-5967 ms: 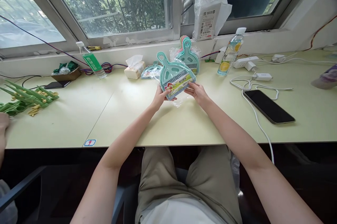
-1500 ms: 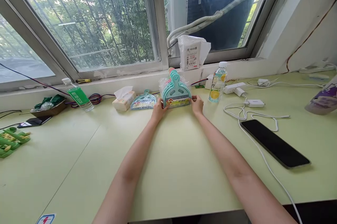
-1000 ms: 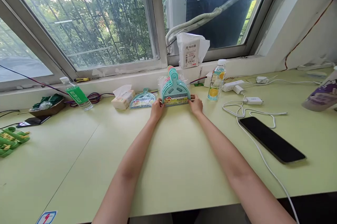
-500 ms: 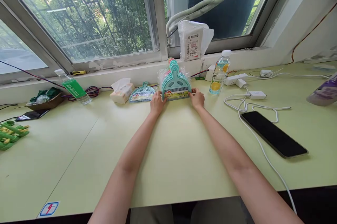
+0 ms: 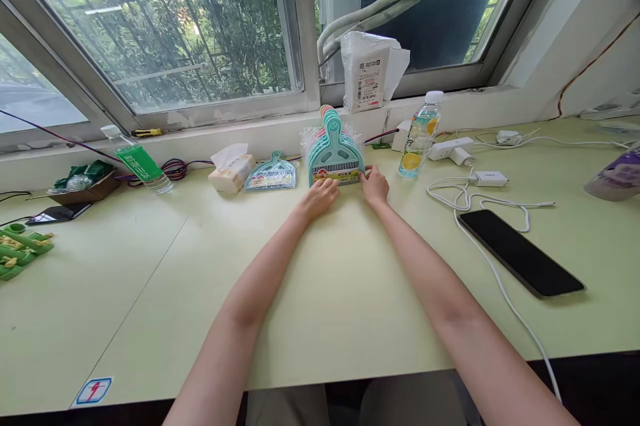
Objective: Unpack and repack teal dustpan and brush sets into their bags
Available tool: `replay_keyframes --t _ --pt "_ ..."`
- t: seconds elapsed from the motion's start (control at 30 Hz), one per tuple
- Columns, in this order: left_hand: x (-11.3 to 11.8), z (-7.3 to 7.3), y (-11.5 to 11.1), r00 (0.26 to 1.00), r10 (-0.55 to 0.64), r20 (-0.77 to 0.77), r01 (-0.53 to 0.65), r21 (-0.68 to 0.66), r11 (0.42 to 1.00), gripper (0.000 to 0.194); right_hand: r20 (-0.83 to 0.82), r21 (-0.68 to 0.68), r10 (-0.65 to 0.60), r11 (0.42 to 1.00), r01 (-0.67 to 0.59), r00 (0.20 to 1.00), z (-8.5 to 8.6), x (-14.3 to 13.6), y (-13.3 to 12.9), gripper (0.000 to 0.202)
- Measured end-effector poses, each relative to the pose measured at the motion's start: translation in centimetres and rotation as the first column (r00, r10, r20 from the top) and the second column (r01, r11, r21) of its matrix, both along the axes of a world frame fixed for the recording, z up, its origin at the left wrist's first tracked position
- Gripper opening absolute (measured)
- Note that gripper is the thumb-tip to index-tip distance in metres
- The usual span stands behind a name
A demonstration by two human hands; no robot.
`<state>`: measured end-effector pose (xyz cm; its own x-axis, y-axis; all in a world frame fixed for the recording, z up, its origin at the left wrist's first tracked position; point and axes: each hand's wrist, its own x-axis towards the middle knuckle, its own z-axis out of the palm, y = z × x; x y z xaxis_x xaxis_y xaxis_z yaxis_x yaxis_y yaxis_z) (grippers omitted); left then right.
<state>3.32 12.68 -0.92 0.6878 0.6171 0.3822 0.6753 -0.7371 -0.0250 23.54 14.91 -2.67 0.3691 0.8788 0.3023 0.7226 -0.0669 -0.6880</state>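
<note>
A stack of toy-sized dustpan and brush sets (image 5: 336, 149), turquoise in front with other colours behind, stands upright in clear wrapping against the wall below the window. My left hand (image 5: 321, 198) lies low before the stack, its fingers stretched against the bottom edge of the front label. At the lower right corner, my right hand (image 5: 374, 186) has its fingers closed on the edge of the stack; the far fingers are partly hidden. A single turquoise dustpan set (image 5: 271, 173) leans separately to the left.
A tissue pack (image 5: 232, 169) and a tilted green-labelled bottle (image 5: 143, 163) stand on the left. Right of the stack are an orange-slice bottle (image 5: 419, 139), white chargers with cables (image 5: 490, 179) and a black phone (image 5: 520, 253). Another tissue pack (image 5: 370, 76) rests on the sill.
My left hand has left the stack's lower left side and moved right, across its front bottom edge. My right hand stays at the right corner. The view has shifted slightly.
</note>
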Motion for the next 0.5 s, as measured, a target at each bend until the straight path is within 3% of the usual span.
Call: replay_keyframes --t 0.1,0.2,0.27,0.37,0.43,0.5 --pt "0.3 -0.1 0.2 0.993 0.118 0.007 -0.118 0.042 0.992 0.028 0.031 -0.018 -0.033 0.999 0.034 0.999 0.3 -0.1 -0.4 0.028" --pt "0.3 -0.1 0.4 0.98 0.198 0.019 -0.198 0.043 0.979 0.032 0.175 0.091 -0.049 0.995 0.034 0.983 0.8 -0.5 -1.2 0.034" --pt "0.3 -0.2 0.4 0.977 0.212 0.0 -0.212 0.043 0.976 0.036 0.375 0.125 0.066 0.985 -0.122 0.924 1.1 -1.2 -1.9 0.035" --pt "0.2 -0.3 0.4 0.977 0.214 -0.007 -0.213 0.03 0.977 0.044 0.615 -0.042 0.369 0.898 -0.439 0.697 1.5 -2.3 -2.5 0.036" --pt "0.2 -0.5 0.4 0.977 0.21 0.026 -0.21 0.005 0.978 0.047 0.648 -0.132 0.464 0.85 -0.511 0.604 1.5 -2.7 -2.6 0.036" --pt "0.1 -0.6 0.5 0.977 0.209 0.052 -0.208 -0.016 0.978 0.048 0.633 -0.138 0.458 0.86 -0.491 0.624 1.5 -2.7 -2.4 0.037"
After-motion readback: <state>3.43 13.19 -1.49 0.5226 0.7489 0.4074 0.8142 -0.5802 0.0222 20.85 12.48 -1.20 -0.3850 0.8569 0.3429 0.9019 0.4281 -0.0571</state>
